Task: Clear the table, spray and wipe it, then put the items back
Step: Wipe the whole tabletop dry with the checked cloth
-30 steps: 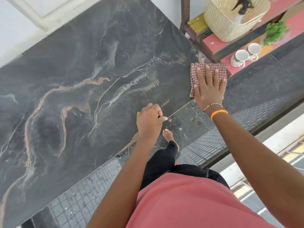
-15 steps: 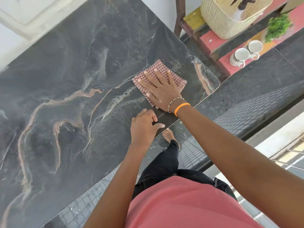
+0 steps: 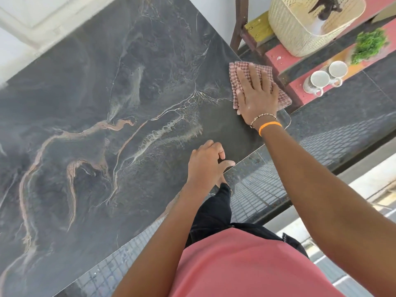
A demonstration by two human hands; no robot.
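Note:
A dark marble-patterned table fills the left and middle of the view. My right hand lies flat, fingers spread, pressing a red-and-white checked cloth onto the table's right end near its rounded corner. My left hand rests loosely curled on the table's near edge, holding nothing. Nothing else stands on the tabletop.
To the right stand red steps holding a cream woven basket with a dark-topped bottle inside, two white mugs and a green plant. Dark tiled floor runs beside the table. My legs stand at the near edge.
My right hand slid the cloth left toward the table's middle, then back right to the end near the corner. My left hand stayed on the near edge.

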